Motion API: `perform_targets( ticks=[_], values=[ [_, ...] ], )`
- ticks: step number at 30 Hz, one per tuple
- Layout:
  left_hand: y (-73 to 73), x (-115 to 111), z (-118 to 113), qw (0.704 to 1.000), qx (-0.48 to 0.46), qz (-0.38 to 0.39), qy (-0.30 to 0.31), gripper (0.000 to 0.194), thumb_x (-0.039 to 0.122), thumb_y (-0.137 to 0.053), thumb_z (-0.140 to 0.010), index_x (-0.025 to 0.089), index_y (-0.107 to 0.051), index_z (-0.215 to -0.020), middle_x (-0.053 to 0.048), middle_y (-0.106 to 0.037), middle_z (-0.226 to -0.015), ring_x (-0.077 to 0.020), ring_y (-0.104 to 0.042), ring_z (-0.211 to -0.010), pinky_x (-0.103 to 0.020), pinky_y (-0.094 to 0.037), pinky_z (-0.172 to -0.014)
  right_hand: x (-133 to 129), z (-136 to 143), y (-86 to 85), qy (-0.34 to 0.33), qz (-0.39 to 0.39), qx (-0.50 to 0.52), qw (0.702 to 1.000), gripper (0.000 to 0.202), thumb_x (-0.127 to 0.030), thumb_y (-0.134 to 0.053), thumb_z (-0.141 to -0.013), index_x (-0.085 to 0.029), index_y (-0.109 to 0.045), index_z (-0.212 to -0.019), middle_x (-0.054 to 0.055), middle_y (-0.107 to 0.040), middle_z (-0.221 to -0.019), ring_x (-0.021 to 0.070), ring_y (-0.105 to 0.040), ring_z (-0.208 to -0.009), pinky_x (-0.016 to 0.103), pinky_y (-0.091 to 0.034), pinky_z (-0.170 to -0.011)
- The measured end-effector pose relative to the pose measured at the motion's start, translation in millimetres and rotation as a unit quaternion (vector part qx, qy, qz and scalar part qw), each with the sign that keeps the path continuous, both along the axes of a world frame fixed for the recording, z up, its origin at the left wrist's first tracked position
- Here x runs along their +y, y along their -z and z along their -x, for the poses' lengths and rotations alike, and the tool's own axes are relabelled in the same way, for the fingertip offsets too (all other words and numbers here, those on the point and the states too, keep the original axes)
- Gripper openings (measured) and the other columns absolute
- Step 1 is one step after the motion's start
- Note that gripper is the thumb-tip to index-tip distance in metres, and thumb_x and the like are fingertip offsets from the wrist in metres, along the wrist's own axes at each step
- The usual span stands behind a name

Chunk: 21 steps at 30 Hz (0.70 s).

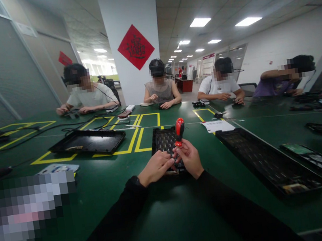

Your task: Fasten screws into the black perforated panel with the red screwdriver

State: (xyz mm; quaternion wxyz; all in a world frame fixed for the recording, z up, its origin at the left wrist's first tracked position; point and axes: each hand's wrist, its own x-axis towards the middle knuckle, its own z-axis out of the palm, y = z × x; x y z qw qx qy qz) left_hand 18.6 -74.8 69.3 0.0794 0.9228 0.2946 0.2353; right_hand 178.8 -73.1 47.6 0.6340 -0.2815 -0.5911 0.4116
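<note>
From where I stand, the screwdriver is upright over the small black tray on the green table, its red-and-black handle pointing to the ceiling. The right hand pinches it low, fingertips around the base of the handle; the shaft is lost behind the fingers. The left hand is bent over the tray's near part, its fingertips close to the right's, and I can't tell whether they grip anything. I'd judge the tool light and stiff, its glossy handle perhaps a little slick, hardly fragile; the fat, rounded handle looks the best place to hold for turning. The tray looks like thin, rigid plastic, light enough to skid, so its rim seems the place to steady it.
</note>
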Motion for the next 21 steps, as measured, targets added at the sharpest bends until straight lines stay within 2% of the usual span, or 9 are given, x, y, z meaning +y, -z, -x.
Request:
perform_targets(
  ticks=[7, 11, 15, 18, 21],
  values=[
    [2.0, 1, -2, 0.999, 0.032, -0.007, 0.006, 0.057, 0.038, -0.016, -0.092, 0.019, -0.068, -0.076, -0.004, -0.058, -0.078, -0.0133, -0.049, -0.076, -0.028, -0.03, -0.076, -1, 1, -0.1, 0.012, 0.002, 0.008, 1.0, 0.038, -0.028, -0.055, -0.078, -0.02, -0.045, -0.113, 0.003, -0.06, -0.081, 0.0126, -0.059, -0.062, 0.021, -0.048, -0.045],
    [1.9, 2, -1, 1.0, 0.027, -0.004, 0.007, 0.055, 0.036, -0.017, -0.092, 0.021, -0.068, -0.077, -0.003, -0.057, -0.076, -0.0132, -0.048, -0.075, -0.028, -0.03, -0.075, -3, 1, -2.4, 0.065, -0.002, 0.032, 0.997, 0.037, -0.029, -0.054, -0.08, -0.02, -0.044, -0.114, 0.003, -0.059, -0.081, 0.0115, -0.058, -0.06, 0.02, -0.046, -0.042],
    [-6.9, -3, -4, 0.998, -0.012, -0.028, -0.05, 0.046, 0.038, -0.022, -0.091, 0.019, -0.063, -0.083, -0.003, -0.057, -0.076, -0.0146, -0.048, -0.077, -0.028, -0.031, -0.074, -10, 2, -8.2, 0.125, -0.013, 0.076, 0.989, 0.036, -0.029, -0.052, -0.081, -0.021, -0.041, -0.114, 0.002, -0.059, -0.082, 0.0111, -0.058, -0.059, 0.02, -0.046, -0.042],
    [-14.4, -11, -12, 0.995, -0.024, -0.054, -0.085, 0.037, 0.042, -0.03, -0.088, 0.017, -0.058, -0.089, -0.004, -0.058, -0.082, -0.0161, -0.048, -0.079, -0.029, -0.033, -0.072, -19, 7, -15.5, 0.121, -0.02, 0.09, 0.988, 0.034, -0.028, -0.054, -0.08, -0.02, -0.041, -0.111, 0.003, -0.06, -0.081, 0.013, -0.06, -0.063, 0.024, -0.049, -0.051],
    [-17.2, -19, -23, 0.994, -0.031, -0.064, -0.085, 0.035, 0.035, -0.025, -0.091, 0.017, -0.053, -0.1, -0.005, -0.06, -0.088, -0.0153, -0.05, -0.077, -0.028, -0.034, -0.07, -26, 13, -24.9, 0.108, -0.025, 0.11, 0.988, 0.033, -0.027, -0.056, -0.079, -0.021, -0.042, -0.108, 0.004, -0.062, -0.083, 0.0153, -0.062, -0.073, 0.031, -0.051, -0.066]
  ],
)
